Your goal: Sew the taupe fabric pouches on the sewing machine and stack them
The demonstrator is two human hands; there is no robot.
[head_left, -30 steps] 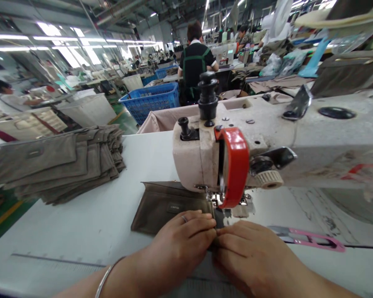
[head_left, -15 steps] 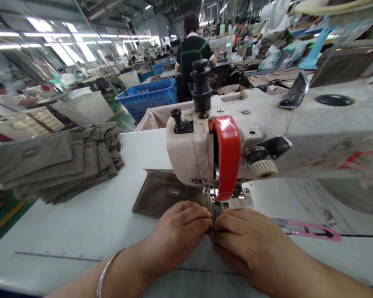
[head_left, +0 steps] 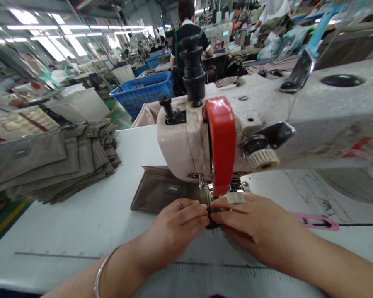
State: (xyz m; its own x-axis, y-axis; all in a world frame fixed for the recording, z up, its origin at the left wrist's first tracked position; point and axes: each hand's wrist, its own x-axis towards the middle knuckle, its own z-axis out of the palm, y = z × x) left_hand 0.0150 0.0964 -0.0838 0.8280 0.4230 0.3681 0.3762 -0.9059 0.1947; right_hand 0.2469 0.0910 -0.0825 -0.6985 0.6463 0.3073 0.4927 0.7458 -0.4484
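Note:
A flat brown-grey fabric piece (head_left: 152,193) with a small label lies on the table, its right edge under the head of a sewing machine (head_left: 177,142). My left hand (head_left: 175,227), with a ring and a bracelet, is closed on the near right corner of the piece. Opposite it, the fingers of my right hand (head_left: 255,221) pinch the same edge, just in front of the presser foot. Fingertips of both hands nearly meet there. A red guard (head_left: 222,145) hides part of the needle area. Pink-handled thread snips (head_left: 321,222) lie partly behind my right hand.
A stack of similar fabric pieces (head_left: 62,159) rests at the table's left. Printed ruler marks (head_left: 186,269) run along the near side of the white table (head_left: 81,225). Beyond it stand a blue basket (head_left: 146,93) and a person (head_left: 189,37) with their back to me.
My right hand has shifted forward along the edge, closer to the presser foot, and covers more of the snips. The left hand keeps its grip. The whole view has shifted slightly.

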